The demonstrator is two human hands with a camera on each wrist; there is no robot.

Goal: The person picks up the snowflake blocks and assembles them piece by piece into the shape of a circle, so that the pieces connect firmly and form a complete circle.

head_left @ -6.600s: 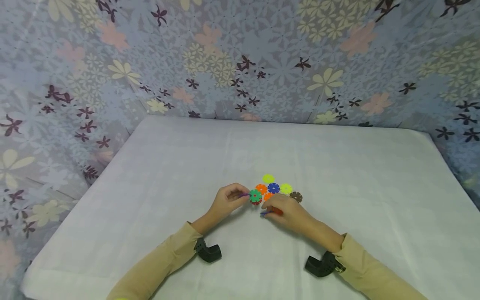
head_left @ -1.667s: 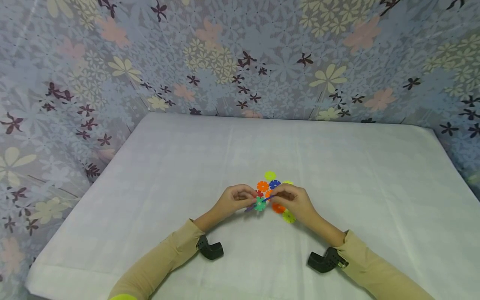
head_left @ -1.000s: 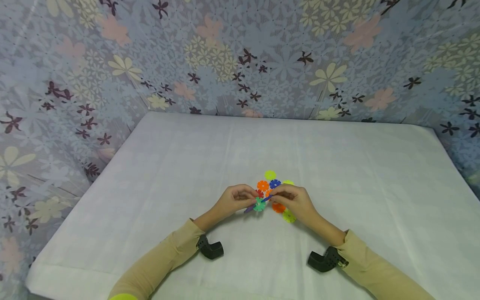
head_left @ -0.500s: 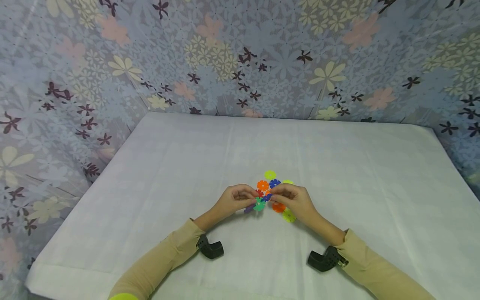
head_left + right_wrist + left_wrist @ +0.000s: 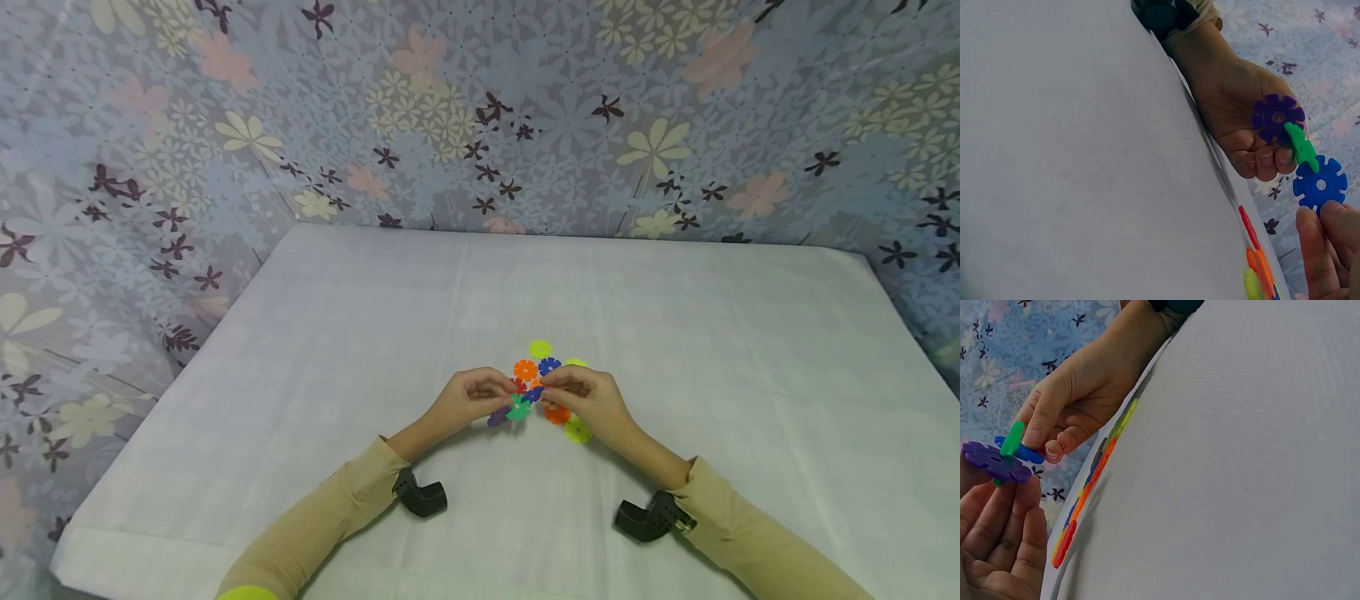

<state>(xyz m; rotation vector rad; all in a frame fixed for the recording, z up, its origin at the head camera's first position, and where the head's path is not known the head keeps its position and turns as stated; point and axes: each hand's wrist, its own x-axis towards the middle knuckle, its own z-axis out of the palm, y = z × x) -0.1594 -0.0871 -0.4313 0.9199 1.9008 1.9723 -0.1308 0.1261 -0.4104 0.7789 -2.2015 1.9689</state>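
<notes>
Left grip (image 5: 474, 395) pinches purple disc (image 5: 1265, 119), right grip (image 5: 592, 396) blue disc (image 5: 1308, 185): probably light, stiff, best held by the rim.

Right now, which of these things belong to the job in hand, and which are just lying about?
In the job:
purple disc, pinched by the left hand
green disc, between purple and blue
blue disc, pinched by the right hand

Lying on the table, perhaps spares, among others:
red disc
far orange disc
far yellow disc
near yellow disc
</notes>
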